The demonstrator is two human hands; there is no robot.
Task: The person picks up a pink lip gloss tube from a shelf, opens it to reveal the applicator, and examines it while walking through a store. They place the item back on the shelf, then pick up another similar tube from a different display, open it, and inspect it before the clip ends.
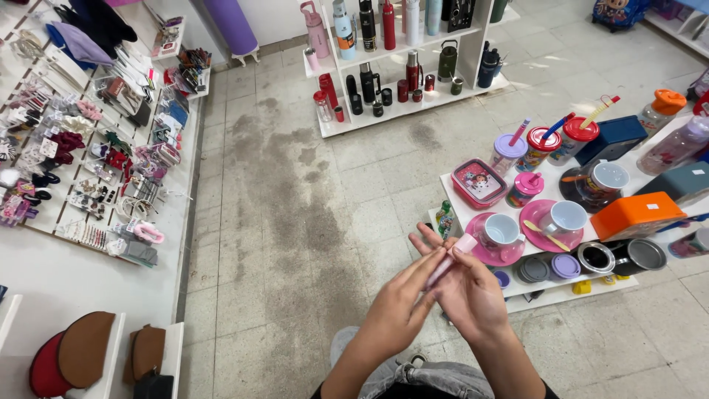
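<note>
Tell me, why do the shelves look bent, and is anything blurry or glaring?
Head view: wide-angle distortion bows the bottle shelf and the left display table toward the edges; lighting is even, with soft sunlight patches on the floor tiles at top right; the hands and pink tube are slightly motion-blurred; no harsh glare.

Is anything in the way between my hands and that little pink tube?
Nothing visible. The pink tube is already pinched between the left hand and right hand, above the tiled floor.
</note>
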